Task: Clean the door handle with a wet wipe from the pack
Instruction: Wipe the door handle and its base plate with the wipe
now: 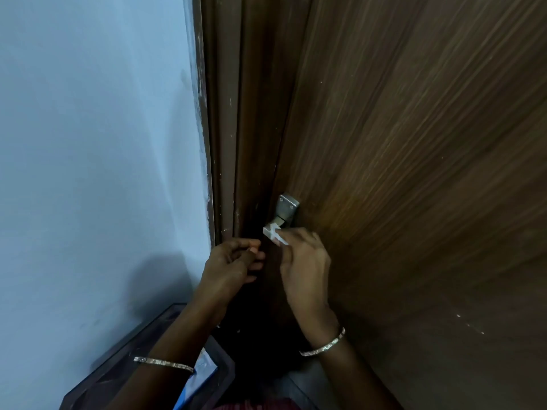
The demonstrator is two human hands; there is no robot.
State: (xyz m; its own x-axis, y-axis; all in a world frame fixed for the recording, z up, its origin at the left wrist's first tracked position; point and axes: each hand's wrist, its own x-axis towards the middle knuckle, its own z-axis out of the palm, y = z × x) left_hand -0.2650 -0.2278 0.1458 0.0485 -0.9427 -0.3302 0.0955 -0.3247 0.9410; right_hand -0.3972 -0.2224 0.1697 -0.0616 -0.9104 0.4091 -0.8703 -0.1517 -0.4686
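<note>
The door, brown with a streaked wood grain, fills the field from 12 o'clock round to 5 o'clock. The pale blue wall fills 7 o'clock to 11 o'clock. The dark brown door frame runs between them from 12 o'clock down toward centre.

A dark table lies at 7 o'clock, against the wall. The pack, blue and white, rests on it and is mostly hidden under the left forearm.

The left hand sits just below centre, at 9 o'clock from the right hand and apart from it. Its fingers are loosely curled, with nothing seen in them. The right hand reaches up from 6 o'clock, its fingers pinching the wet wipe.

Each wrist carries a thin metal bangle: the left bangle and the right bangle.

The door handle, silver metal, is mounted at the door's edge just below centre. The wet wipe, white and crumpled, is pressed against the lever's free end.
</note>
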